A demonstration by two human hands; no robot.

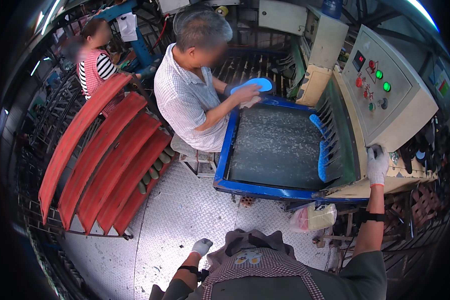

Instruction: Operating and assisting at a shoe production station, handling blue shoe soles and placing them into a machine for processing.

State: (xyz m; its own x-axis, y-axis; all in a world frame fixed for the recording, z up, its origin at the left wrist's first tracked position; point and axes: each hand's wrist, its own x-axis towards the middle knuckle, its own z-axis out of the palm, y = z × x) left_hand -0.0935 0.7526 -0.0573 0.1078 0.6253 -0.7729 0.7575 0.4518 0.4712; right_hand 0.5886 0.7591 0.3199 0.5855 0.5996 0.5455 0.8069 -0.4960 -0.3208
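My left hand (202, 246), in a pale work glove, hangs low over the metal floor, fingers curled in and nothing seen in them. At the right, my right hand (377, 165), in a white knit glove with dark fingertips, is raised against the beige machine housing (350, 188), just below the control box (392, 82). Its fingers are bunched, and whatever they may grip is hidden. Left of that hand runs a dark conveyor belt (275, 145) in a blue frame. Two blue sole-shaped pieces (322, 160) lie by the fringed curtain (337, 135) at the belt's right side.
Across the belt, a seated person (187, 100) holds a blue sole-shaped piece (257, 85). Red curved rack shelves (100, 155) stand at the left, a second person (95, 65) behind them. A plastic-wrapped package (320, 217) sits beneath the conveyor's near edge.
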